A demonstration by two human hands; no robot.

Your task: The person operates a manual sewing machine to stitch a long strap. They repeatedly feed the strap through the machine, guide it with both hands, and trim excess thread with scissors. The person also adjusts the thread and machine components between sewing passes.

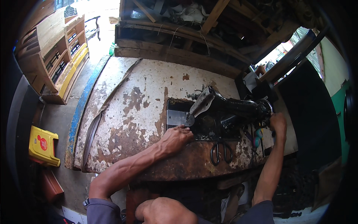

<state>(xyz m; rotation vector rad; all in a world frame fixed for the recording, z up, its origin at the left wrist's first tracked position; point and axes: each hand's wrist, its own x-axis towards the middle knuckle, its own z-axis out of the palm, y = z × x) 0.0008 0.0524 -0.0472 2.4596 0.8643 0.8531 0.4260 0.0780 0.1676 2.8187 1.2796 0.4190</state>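
Turn the sewing-machine handwheel (264,107) gently with your right hand (278,123), left hand (176,137) at the bed plate (176,118); whether either grip pinches, I cannot tell.

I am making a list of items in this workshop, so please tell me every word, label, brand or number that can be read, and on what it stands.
Yellow stool: a round red mark with small pale marking, too small and blurred to read.
Black sewing machine: no lettering can be made out.
No text elsewhere is clear enough to quote.
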